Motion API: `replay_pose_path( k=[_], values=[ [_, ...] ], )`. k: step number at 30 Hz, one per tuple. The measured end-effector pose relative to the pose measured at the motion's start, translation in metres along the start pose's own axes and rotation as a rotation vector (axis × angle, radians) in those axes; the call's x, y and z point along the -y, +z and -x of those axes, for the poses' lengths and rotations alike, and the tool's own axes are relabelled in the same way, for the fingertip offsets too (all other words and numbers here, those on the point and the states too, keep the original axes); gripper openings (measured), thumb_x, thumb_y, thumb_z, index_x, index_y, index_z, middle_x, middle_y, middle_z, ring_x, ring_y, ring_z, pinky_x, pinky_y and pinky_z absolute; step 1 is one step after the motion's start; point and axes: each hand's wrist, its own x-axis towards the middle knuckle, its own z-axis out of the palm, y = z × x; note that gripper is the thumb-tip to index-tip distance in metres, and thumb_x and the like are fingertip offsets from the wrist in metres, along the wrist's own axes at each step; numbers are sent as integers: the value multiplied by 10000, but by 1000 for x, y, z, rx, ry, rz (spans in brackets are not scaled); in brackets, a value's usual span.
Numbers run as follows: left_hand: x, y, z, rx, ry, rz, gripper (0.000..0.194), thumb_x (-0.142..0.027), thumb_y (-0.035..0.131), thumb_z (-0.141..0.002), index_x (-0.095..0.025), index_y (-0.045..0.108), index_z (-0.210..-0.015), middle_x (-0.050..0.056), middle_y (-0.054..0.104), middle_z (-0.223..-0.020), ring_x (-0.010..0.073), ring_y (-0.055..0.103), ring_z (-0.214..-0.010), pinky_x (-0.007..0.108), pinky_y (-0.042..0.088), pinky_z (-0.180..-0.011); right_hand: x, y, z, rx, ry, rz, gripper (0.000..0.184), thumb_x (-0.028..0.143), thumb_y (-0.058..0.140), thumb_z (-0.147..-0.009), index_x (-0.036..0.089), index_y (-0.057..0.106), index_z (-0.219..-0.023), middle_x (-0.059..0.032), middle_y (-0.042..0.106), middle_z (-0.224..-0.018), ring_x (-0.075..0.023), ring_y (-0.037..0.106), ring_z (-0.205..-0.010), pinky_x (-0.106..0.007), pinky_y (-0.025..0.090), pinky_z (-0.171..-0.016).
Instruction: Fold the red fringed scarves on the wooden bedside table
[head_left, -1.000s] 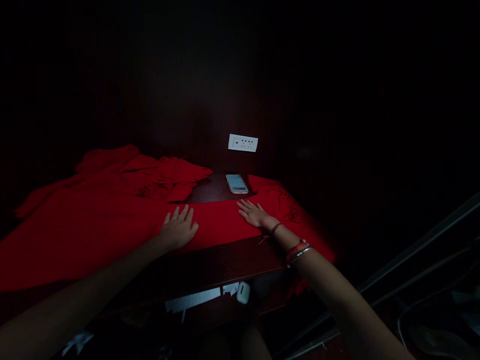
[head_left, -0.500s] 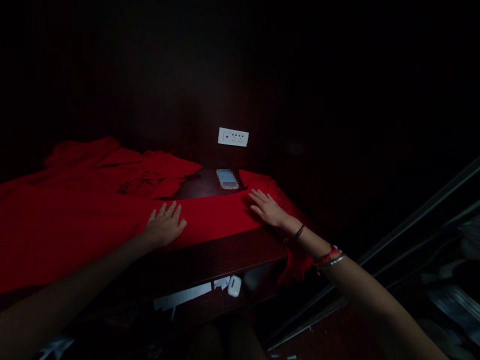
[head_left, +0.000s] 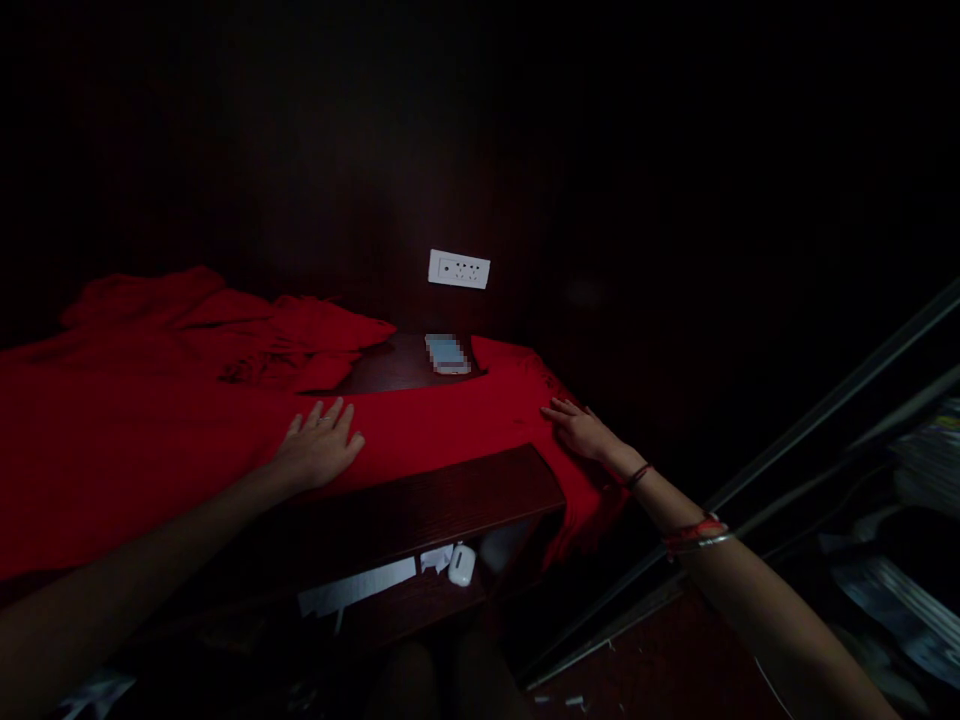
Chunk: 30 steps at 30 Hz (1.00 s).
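Note:
A red cloth garment (head_left: 427, 425) lies spread across the dark wooden desk (head_left: 465, 505), bunched up at the back left and hanging over the right end. My left hand (head_left: 319, 447) rests flat on it, fingers spread, a ring on one finger. Over by the right end of the desk, my right hand (head_left: 586, 432) lies on the cloth with its fingers stretched out, and neither hand grips anything. Behind the cloth a phone (head_left: 448, 355) with a blurred-out screen lies on the desktop.
A white wall socket panel (head_left: 459, 269) sits above the phone. On the shelf under the desktop are a white earbud case (head_left: 462, 566), crumpled paper (head_left: 436, 559) and a pale strip (head_left: 364, 585). A metal rail (head_left: 840, 408) slants along the right. Surroundings are very dark.
My right hand has slid rightward over the cloth to the desk's right end. My left hand stays flat on the cloth. The whole view has shifted slightly.

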Motion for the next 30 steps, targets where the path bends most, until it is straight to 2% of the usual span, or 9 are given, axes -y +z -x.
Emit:
replay_pose_path(
  k=[2, 5, 7, 9, 12, 18, 21, 25, 30],
  values=[
    [0, 0, -1, -3, -5, 0, 597, -391, 234, -760, -78, 214, -1268, 103, 146, -1329, 283, 128, -1199, 427, 150, -937, 14, -2, -2, -60, -47, -55, 472, 200, 322, -772, 211, 293, -1243, -70, 246, -1312, -212, 204, -1191, -453, 186, -932],
    [1, 1, -1, -11, 1, 4, 598, -392, 231, -759, -79, 214, -1268, 102, 155, -1327, 280, 139, -1197, 426, 154, -938, 56, -6, -12, -128, -222, -162, 446, 302, 255, -820, 236, 242, -1262, -42, 230, -1321, -193, 165, -1204, -430, 167, -949],
    [2, 1, -1, -4, 0, -2, 599, -393, 225, -760, -81, 208, -1270, 100, 152, -1327, 276, 136, -1199, 424, 152, -939, 83, -5, -21, -111, -300, -216, 459, 386, 220, -827, 274, 196, -1271, -18, 201, -1331, -197, 143, -1210, -446, 164, -946],
    [2, 0, 0, 6, -3, -15, 598, -396, 216, -763, -83, 202, -1273, 98, 143, -1330, 273, 130, -1201, 419, 147, -943, 97, -2, -27, -45, -291, -222, 473, 422, 188, -826, 279, 169, -1276, -13, 182, -1337, -199, 129, -1213, -457, 157, -945],
    [1, -3, 2, 18, 0, -25, 596, -398, 206, -769, -85, 191, -1276, 95, 133, -1334, 273, 129, -1201, 412, 146, -945, 83, 5, -29, 56, -148, -152, 466, 403, 137, -832, 270, 169, -1278, -12, 162, -1341, -209, 122, -1213, -482, 141, -939],
    [-1, -5, 3, 16, -8, 6, 594, -391, 228, -765, -84, 205, -1272, 96, 138, -1331, 273, 129, -1201, 413, 143, -947, 4, 10, -11, 65, 205, 11, 464, 295, 200, -821, 245, 172, -1281, -34, 165, -1340, -244, 146, -1204, -508, 180, -912],
    [0, -3, 2, 1, -7, 20, 596, -395, 229, -763, -83, 208, -1271, 101, 146, -1328, 274, 136, -1199, 420, 150, -943, 5, 2, -9, -36, 187, 4, 498, 212, 266, -787, 198, 192, -1280, -72, 186, -1333, -256, 152, -1200, -496, 187, -916],
    [1, -1, 0, -23, 0, 34, 590, -402, 223, -768, -81, 238, -1263, 111, 168, -1324, 279, 148, -1196, 424, 164, -937, 68, -14, -28, -159, -95, -107, 496, 217, 314, -777, 172, 231, -1265, -97, 203, -1325, -235, 138, -1206, -453, 162, -944],
    [7, -1, -1, -107, -28, 41, 532, -359, 199, -797, -90, 271, -1251, 134, 199, -1316, 262, 174, -1194, 419, 179, -930, 167, -16, -62, -120, -474, -302, 506, 448, 218, -814, 215, 234, -1262, -73, 180, -1335, -216, 118, -1212, -453, 164, -942]
  ],
)
